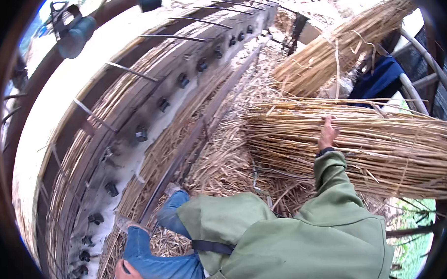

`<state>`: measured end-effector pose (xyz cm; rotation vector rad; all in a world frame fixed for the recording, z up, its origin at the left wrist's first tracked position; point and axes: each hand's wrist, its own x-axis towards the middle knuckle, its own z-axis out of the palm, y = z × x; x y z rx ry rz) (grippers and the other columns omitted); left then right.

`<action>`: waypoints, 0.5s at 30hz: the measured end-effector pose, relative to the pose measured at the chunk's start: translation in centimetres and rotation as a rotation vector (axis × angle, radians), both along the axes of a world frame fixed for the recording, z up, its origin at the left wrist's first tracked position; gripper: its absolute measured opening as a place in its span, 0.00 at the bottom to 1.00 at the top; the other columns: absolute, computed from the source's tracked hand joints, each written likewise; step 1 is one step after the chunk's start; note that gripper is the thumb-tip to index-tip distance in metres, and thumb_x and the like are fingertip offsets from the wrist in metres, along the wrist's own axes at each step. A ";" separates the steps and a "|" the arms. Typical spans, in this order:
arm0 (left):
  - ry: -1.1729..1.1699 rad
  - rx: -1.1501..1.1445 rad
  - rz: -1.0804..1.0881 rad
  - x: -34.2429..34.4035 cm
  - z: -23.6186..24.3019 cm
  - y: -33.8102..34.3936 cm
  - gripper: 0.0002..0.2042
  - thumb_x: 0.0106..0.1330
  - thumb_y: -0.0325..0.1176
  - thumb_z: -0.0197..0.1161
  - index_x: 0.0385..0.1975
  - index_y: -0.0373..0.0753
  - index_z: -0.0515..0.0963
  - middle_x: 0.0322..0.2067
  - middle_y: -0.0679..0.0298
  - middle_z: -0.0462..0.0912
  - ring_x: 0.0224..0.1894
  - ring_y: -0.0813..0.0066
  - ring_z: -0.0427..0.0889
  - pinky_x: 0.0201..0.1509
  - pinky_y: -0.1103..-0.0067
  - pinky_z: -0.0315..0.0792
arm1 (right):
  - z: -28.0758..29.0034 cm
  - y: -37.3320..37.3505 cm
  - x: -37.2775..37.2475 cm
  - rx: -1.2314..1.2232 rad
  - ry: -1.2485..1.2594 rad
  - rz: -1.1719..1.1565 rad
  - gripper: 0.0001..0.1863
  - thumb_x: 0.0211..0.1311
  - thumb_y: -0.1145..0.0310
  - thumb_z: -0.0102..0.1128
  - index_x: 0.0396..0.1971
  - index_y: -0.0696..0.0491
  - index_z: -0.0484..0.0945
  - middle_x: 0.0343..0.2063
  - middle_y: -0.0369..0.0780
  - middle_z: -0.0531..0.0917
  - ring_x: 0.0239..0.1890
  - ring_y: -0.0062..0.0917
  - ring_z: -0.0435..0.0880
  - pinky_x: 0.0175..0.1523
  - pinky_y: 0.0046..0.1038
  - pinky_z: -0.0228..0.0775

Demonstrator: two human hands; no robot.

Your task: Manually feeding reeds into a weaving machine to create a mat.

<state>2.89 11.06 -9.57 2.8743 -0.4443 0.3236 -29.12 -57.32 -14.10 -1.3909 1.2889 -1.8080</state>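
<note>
My right hand (328, 132) reaches onto the large horizontal bundle of long tan reeds (396, 148), its fingers curled on some upper stalks. My left hand (131, 278) is low at the bottom left beside my jeans-clad knee (146, 262); its fingers look curled, and whatever they may hold is too hidden to make out. A long metal rail (203, 125) runs diagonally left of the bundle, next to a whitish strip with a row of dark fittings (164, 104) and thin metal rods.
A second reed bundle (343, 47) lies diagonally at the back right, near dark blue cloth (376, 80) and curved poles (422, 56). Loose straw (216, 154) covers the middle. A curved beam with a teal fitting (75, 39) stands at upper left.
</note>
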 end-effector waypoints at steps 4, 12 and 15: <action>-0.058 -0.069 0.046 0.0 0.9 -3.2 0.06 0.53 0.35 0.57 0.26 0.40 0.77 0.28 0.58 0.79 0.32 0.58 0.76 0.38 0.68 0.69 | -1.9 -0.1 3.4 0.036 0.073 0.541 0.03 0.63 0.71 0.51 0.32 0.54 0.71 0.29 0.30 0.73 0.30 0.14 0.71 0.36 0.19 0.65; -0.084 -0.408 -0.135 -0.5 3.8 -4.7 0.19 0.52 0.37 0.62 0.43 0.38 0.72 0.41 0.56 0.76 0.44 0.56 0.73 0.52 0.68 0.65 | -3.6 8.2 23.9 -0.157 0.565 0.970 0.07 0.53 0.73 0.58 0.24 0.61 0.72 0.19 0.38 0.76 0.24 0.24 0.74 0.31 0.26 0.64; 0.170 -0.694 -0.124 -2.5 6.4 -5.4 0.25 0.53 0.40 0.65 0.49 0.37 0.68 0.44 0.56 0.75 0.50 0.60 0.72 0.53 0.72 0.65 | 5.3 22.9 28.6 -0.318 0.442 1.376 0.07 0.52 0.71 0.59 0.22 0.58 0.73 0.13 0.38 0.70 0.18 0.18 0.65 0.24 0.24 0.59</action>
